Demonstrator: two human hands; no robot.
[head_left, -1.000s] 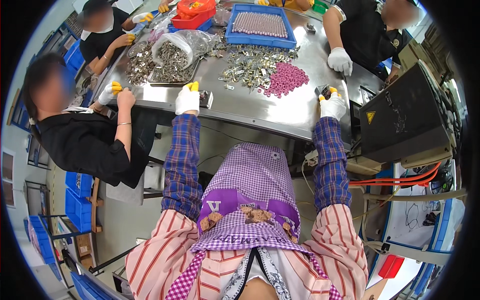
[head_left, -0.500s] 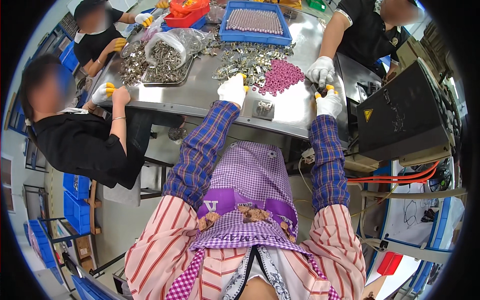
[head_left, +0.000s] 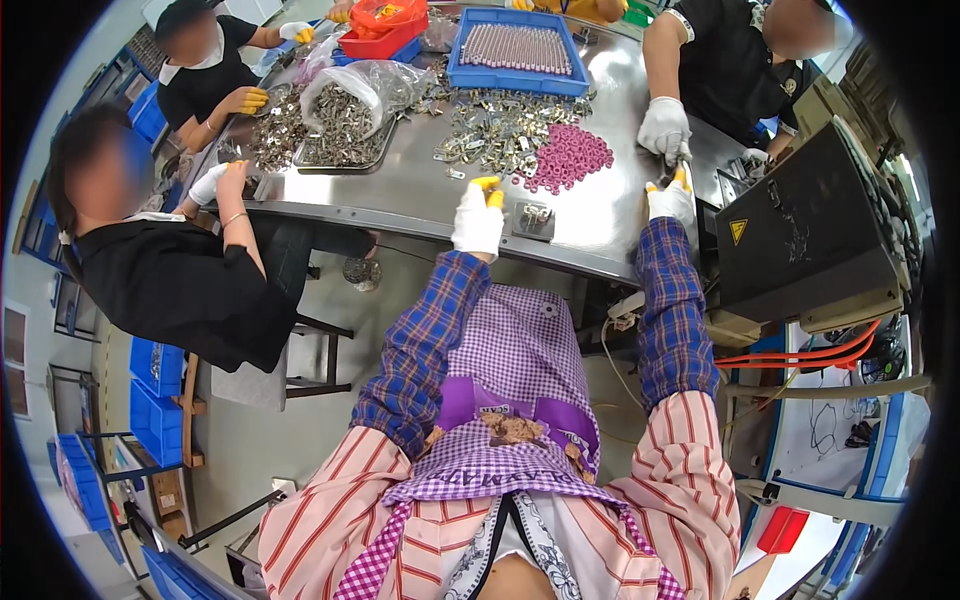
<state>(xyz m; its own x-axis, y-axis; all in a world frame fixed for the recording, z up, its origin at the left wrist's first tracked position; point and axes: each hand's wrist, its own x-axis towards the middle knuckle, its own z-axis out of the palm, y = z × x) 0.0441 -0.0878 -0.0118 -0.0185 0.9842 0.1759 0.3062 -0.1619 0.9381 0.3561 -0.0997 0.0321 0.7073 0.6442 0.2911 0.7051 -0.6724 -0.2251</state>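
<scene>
My left hand, in a white glove with yellow fingertips, is at the table's front edge. Its fingers are curled in, and anything in them is too small to make out. Just to its right, a small metal fixture sits on a square plate. Beyond it lie loose pink rings and a heap of small metal clips. My right hand, gloved alike, is at the table's right end, its fingers bent around something dark and unclear. A co-worker's white-gloved hand is right above it.
A blue tray of rows of small parts stands farther back on the metal table. Left of it are a metal tray with a plastic bag of clips and a red bin. A black box stands at right. Co-workers sit left.
My left hand has drawn back from the metal clips toward the table edge. My right hand has shifted slightly right, and the co-worker's hand has moved up and right, away from it.
</scene>
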